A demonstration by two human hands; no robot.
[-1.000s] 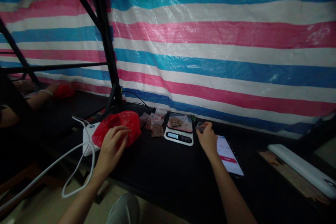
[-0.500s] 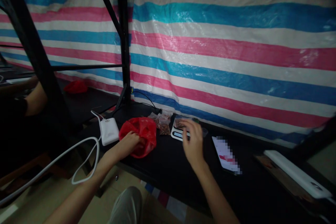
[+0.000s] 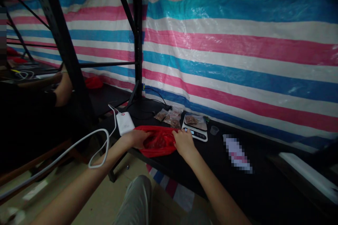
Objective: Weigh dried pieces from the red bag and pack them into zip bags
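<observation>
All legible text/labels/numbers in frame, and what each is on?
None can be read.
White digital scale with dark control strip: lit display, characters too small; button marks too small.
White rectangular power bank: red mark and faint print, illegible.
Slim phone with pale screen: pixelated, unreadable.
Crinkled red plastic bag: no print visible.

Crumpled red plastic bag [image 3: 160,149], mouth open, at front of black table [image 3: 211,168]

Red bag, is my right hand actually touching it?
Touching. The head view shows the right hand on the right edge of the red bag, fingertips overlapping it.
</observation>
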